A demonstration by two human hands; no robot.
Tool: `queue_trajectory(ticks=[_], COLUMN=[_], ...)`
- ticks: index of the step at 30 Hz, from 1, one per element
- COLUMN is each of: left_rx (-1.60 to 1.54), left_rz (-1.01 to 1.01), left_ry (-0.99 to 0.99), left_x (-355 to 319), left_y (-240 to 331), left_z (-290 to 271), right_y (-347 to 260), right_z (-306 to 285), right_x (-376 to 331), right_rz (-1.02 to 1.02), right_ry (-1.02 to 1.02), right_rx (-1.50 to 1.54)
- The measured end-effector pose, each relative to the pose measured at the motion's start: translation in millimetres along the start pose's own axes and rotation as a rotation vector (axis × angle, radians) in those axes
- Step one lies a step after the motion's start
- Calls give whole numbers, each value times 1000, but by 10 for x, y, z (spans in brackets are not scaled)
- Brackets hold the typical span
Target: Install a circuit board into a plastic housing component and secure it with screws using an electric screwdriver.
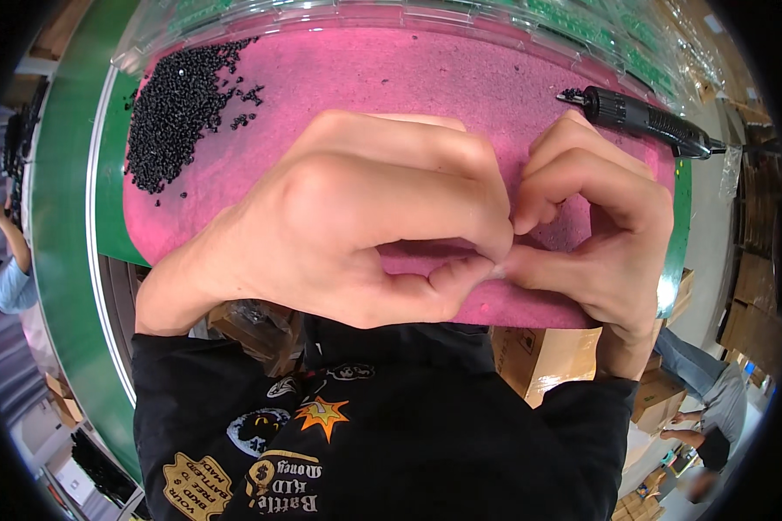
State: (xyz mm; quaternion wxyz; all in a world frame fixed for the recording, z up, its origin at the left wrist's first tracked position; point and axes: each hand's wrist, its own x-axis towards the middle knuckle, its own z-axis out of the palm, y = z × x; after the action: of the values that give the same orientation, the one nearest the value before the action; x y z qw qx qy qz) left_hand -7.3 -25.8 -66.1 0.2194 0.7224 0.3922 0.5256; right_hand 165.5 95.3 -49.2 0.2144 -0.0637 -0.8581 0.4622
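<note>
Curled hands (365,204) (630,217) — grainy heap (169,117), pink mat (365,78)

The left hand (347,208) and right hand (621,208) meet at their fingertips above a pink mat (365,74); what lies between is unclear. Small black pieces (172,117) heap at left, a black electric screwdriver (639,118) at right.

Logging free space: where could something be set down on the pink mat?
Largest patch: pink mat, between the black pieces, black handheld tool, clear trays and left hand, specks aside. A smaller one lies between the pieces and left forearm. Crowded: far left, under the pieces; far right, between tool and right hand.
</note>
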Motion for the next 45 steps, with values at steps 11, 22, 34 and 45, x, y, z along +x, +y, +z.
queue_trajectory(ticks=[11,22,34,45], left_rx=[74,230,112,119], left_rz=[-209,-267,-300,-326], left_ry=[-160,-248,-180,-214], left_x=[-13,-12,-8,-11], left_y=[-14,-54,-59,-59], left_z=[-37,50,43,77], right_y=[-41,46,-2,-5], right_z=[55,129,107,102], right_x=[-28,-36,-42,-78], right_rz=[186,145,180,228], right_ry=[-39,-14,20,-5], right_rx=[-70,-217,-204,-158])
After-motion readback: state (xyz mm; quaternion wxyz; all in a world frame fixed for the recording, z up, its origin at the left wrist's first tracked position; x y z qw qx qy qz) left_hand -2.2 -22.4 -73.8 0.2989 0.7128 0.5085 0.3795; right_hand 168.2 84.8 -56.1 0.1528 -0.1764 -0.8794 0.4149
